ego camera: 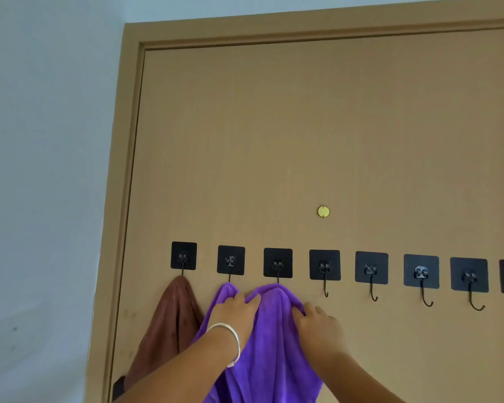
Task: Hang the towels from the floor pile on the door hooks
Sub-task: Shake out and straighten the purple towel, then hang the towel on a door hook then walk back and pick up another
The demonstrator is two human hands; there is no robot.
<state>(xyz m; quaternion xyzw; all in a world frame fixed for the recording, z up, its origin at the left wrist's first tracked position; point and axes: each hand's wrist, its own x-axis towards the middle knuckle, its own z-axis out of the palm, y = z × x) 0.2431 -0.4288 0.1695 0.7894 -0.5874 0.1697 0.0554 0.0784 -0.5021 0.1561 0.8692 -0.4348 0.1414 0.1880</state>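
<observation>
A row of black adhesive hooks crosses the tan door (303,141). A brown towel (169,324) hangs from the leftmost hook (183,256). A purple towel (271,344) drapes below the second hook (230,260) and the third hook (278,263), its top bunched right under them. My left hand (234,314), with a silver bangle on the wrist, rests flat on the purple cloth near its top. My right hand (317,322) pinches the towel's right edge against the door. The floor pile is out of view.
Several bare hooks continue to the right, starting with the fourth hook (324,266). A small round brass disc (323,211) sits on the door above them. The door frame (122,199) and a pale wall (41,170) lie to the left.
</observation>
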